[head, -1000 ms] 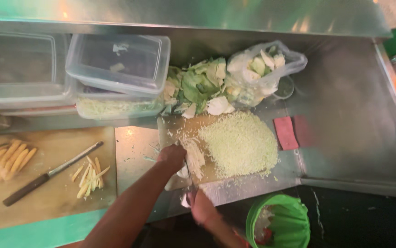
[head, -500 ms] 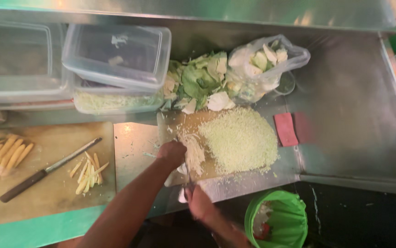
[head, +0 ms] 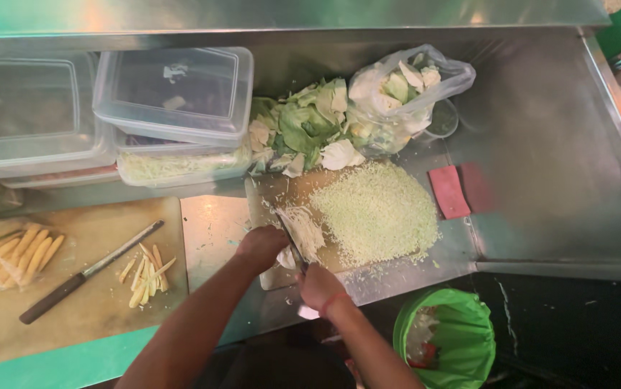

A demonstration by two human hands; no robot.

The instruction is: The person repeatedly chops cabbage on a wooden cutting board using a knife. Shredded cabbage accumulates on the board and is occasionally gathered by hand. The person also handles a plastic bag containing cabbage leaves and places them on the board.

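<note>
Cabbage (head: 297,229) in a small pale wedge sits on a wooden cutting board (head: 282,191) near the front edge of a steel counter (head: 541,166), pinned under the curled fingers of the left hand (head: 261,246). The right hand (head: 319,285), a red band at its wrist, is clenched around the handle of a cleaver (head: 287,232), whose blade lies across the board against the wedge. Just to the right, a broad heap of shredded cabbage (head: 379,212) covers the board's far end and spills onto the steel. Loose cabbage leaves (head: 303,126) and a clear plastic bag (head: 404,90) holding more leaves lie toward the counter's back edge, with a pink cloth (head: 449,191) beside the heap. Stacked clear plastic containers (head: 173,94) stand at the back left. On a second wooden board (head: 94,302) at the left, a dark-handled knife (head: 87,272) rests between a bag of baby corn (head: 8,252) and cut corn strips (head: 145,266). A green-lined bin (head: 447,338) stands below the counter's front edge.
</note>
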